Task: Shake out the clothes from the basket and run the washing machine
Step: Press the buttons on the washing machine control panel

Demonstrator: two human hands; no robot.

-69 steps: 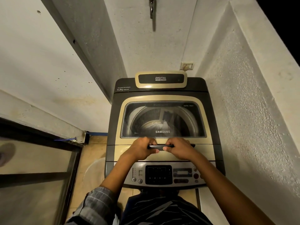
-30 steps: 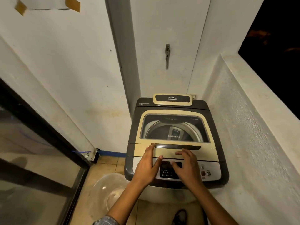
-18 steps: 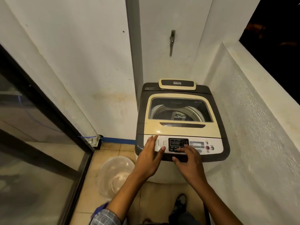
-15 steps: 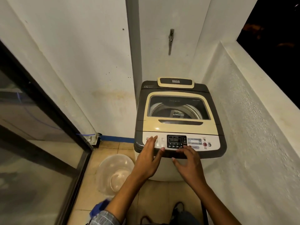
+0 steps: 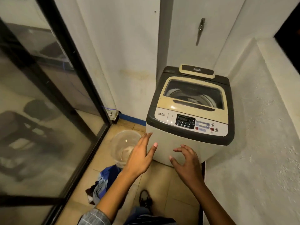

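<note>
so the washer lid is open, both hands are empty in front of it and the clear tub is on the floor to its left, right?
Not quite: the head view shows the washer lid closed, flat over the drum. The rest holds: left hand and right hand are empty in front of it, and the clear tub sits on the floor to its left.

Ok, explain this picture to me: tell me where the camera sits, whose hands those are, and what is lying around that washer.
The camera is worn on a person's head and looks forward and down, so the two bare hands are that person's own. Neither holds anything: the left hand has its fingers spread, and the right hand has them loosely bent. Both are in front of a beige and dark grey top-loading washing machine, whose lid is closed. You can see the drum through the lid's window, and the control panel runs along the front edge. On the tiled floor to its left sits a clear plastic basin, and nearer the person lies a heap of blue clothes. A dark-framed glass door fills the left side.
</note>
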